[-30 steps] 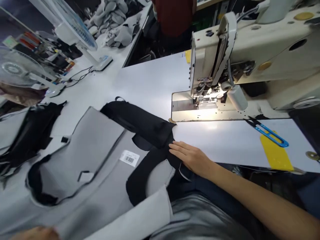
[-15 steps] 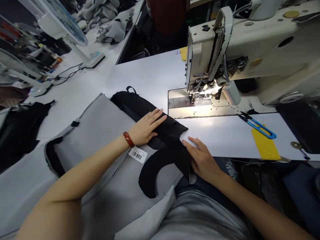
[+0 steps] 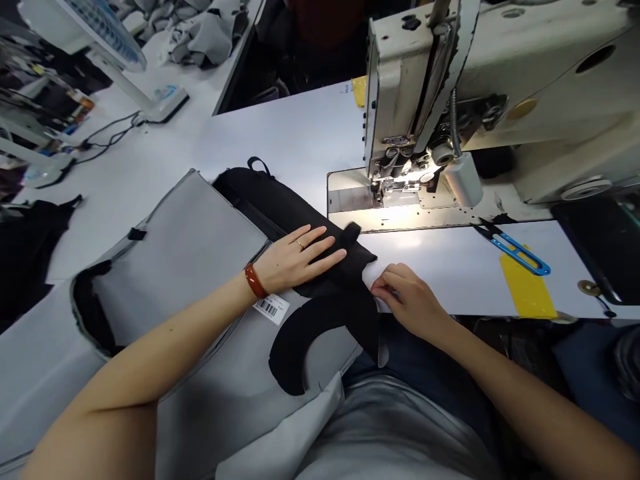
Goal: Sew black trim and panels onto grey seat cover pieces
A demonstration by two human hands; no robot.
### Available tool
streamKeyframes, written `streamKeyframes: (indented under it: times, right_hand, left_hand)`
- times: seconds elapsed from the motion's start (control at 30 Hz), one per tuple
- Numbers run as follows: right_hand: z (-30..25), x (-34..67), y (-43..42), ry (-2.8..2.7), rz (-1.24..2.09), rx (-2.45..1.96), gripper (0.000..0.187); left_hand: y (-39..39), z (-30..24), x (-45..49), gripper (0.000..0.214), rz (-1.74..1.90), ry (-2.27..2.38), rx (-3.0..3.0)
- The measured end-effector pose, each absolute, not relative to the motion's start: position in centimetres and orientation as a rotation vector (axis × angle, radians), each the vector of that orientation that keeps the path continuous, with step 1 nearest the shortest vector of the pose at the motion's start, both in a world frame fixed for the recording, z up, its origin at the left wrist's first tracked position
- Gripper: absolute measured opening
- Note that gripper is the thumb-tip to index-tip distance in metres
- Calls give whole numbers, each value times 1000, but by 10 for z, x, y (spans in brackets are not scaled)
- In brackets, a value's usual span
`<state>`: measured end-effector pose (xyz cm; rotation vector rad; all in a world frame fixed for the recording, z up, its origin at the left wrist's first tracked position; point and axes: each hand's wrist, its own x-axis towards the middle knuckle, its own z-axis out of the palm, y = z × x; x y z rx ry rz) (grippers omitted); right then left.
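Observation:
My left hand (image 3: pixel 300 257) lies flat on a padded black fabric piece (image 3: pixel 270 200), with a ring on one finger and a red-brown bracelet at the wrist. Just past its fingertips, a small black tab (image 3: pixel 353 231) sticks up. My right hand (image 3: pixel 407 300) is curled, its fingertips at the edge of the black fabric, close to the sewing machine's bed (image 3: pixel 350 200). Whether those fingers pinch the fabric is hidden. Below the hands, a curved black strip (image 3: pixel 320 340) lies on a large grey fabric panel (image 3: pixel 180 247), which carries a barcode label (image 3: pixel 271 309).
Right of my hands lie blue-handled thread snips (image 3: pixel 515 253) and a yellow plate (image 3: pixel 527 290) on the white worktable (image 3: pixel 280 133). The sewing machine head (image 3: pixel 400 87) rises ahead. Further back stand a fan (image 3: pixel 100 27) and a grey fabric pile (image 3: pixel 200 40); a person in dark red (image 3: pixel 325 13) sits beyond.
My left hand has come in from the bottom left and onto the black piece. My right fingers have curled inward, and a small black tab now stands up.

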<state>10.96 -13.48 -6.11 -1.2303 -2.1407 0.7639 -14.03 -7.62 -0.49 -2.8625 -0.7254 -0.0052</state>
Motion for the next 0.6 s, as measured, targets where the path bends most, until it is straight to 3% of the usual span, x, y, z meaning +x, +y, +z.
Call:
streamKeyframes:
  times: [0.2, 0.47, 0.6]
  right_hand:
    - [-69, 109, -144, -2242, 310, -1219, 22]
    - [-61, 106, -135, -2230, 32, -1116, 16]
    - [-62, 92, -104, -2343, -280, -893, 33]
  left_hand:
    - [-14, -13, -92, 33, -167, -1166, -2609]
    - [26, -22, -81, 24, 383, -1696, -2509]
    - [35, -9, -97, 32, 659, -1919, -2446]
